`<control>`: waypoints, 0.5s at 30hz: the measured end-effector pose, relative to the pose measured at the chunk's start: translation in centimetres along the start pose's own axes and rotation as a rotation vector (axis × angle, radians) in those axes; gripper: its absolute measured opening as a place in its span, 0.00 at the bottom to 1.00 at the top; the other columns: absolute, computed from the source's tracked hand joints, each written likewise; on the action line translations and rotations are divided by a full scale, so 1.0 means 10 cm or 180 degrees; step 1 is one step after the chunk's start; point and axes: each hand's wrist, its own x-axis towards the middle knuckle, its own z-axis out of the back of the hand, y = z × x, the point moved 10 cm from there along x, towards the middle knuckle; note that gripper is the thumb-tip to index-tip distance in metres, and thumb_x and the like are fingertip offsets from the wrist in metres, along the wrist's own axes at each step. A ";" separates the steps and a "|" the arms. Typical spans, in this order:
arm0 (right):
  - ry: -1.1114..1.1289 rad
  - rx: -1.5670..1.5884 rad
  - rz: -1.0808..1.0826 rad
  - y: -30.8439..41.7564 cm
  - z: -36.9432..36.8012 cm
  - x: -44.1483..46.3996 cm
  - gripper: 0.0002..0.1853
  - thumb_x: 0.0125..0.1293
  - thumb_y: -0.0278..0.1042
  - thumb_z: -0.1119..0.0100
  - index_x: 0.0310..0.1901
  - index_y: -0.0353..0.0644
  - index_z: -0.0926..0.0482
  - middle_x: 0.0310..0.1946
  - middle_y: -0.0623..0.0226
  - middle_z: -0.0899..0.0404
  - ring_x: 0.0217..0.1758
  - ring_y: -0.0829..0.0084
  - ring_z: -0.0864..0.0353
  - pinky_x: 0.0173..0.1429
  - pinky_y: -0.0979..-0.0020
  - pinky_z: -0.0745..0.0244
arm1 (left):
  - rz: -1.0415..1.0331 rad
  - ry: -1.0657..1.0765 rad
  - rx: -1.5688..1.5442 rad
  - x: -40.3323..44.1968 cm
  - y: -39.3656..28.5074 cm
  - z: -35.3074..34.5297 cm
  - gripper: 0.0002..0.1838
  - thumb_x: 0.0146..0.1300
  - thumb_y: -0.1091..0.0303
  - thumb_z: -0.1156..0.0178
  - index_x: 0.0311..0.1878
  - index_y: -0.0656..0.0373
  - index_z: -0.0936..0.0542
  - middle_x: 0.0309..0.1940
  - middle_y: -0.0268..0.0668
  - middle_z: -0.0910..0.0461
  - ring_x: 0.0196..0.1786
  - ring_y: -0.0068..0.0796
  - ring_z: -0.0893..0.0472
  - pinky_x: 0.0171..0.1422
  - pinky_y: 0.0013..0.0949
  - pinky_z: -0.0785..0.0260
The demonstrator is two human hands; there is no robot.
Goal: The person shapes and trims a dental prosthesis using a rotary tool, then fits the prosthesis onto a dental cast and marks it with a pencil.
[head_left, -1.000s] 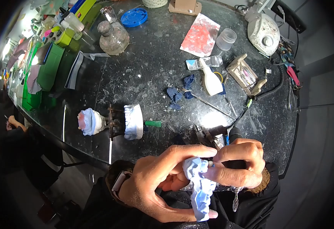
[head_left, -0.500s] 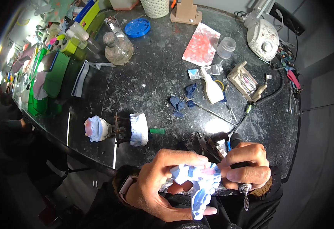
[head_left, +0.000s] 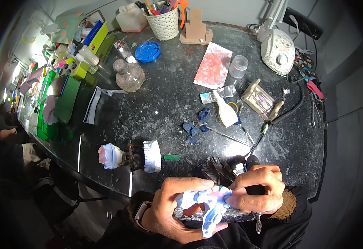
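My left hand (head_left: 165, 209) is closed around a blue and white dental cast (head_left: 212, 211) with a pink patch on top, thumb above and fingers below. At the cast's right end, the thumb and finger of my right hand (head_left: 261, 190) touch its edge. My right hand also grips a black rotary handpiece (head_left: 253, 161), mostly hidden by the fingers. Its metal bur (head_left: 258, 224) points down, away from the cast. Left of my hands on the bench lies an opened articulator (head_left: 136, 156) carrying a blue and pink cast (head_left: 111, 156) and a white-blue toothed cast (head_left: 152, 156).
Pliers (head_left: 221, 168) lie just beyond my hands. Further back are a white squeeze bottle (head_left: 226, 113), blue scraps (head_left: 191, 132), a wooden bur holder (head_left: 261, 101), a clear cup (head_left: 238, 66) and a glass burner (head_left: 129, 76). Green bins (head_left: 67, 99) stand left; a handpiece control unit (head_left: 278, 52) stands right.
My view has tipped up, so the bench sits lower in it. My right hand has moved left onto the cast's edge, and the bur has shifted left with it.
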 end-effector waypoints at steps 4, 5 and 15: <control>-0.0103 -0.0072 0.0018 0.00 0.02 0.00 0.14 0.42 0.29 0.35 0.36 0.50 0.17 0.31 0.71 0.22 0.21 0.84 0.26 0.21 0.85 0.34 | 0.0003 0.0011 -0.0063 -0.01 0.00 0.00 0.42 0.39 0.68 0.22 0.54 0.72 0.39 0.48 0.51 0.28 0.46 0.37 0.18 0.43 0.26 0.22; -0.0105 -0.0060 0.0000 0.00 0.02 0.01 0.14 0.42 0.29 0.35 0.35 0.50 0.16 0.30 0.71 0.22 0.21 0.84 0.26 0.20 0.85 0.34 | 0.0056 0.0003 -0.0168 -0.01 0.02 0.00 0.43 0.38 0.68 0.22 0.54 0.72 0.39 0.48 0.51 0.28 0.46 0.37 0.18 0.43 0.26 0.22; -0.0180 0.0090 -0.0039 -0.03 0.03 0.03 0.15 0.41 0.29 0.35 0.36 0.45 0.16 0.30 0.68 0.23 0.24 0.79 0.22 0.24 0.80 0.26 | 0.0139 -0.0009 -0.0291 -0.04 0.07 0.01 0.43 0.37 0.69 0.22 0.54 0.72 0.39 0.48 0.51 0.29 0.47 0.37 0.20 0.48 0.30 0.24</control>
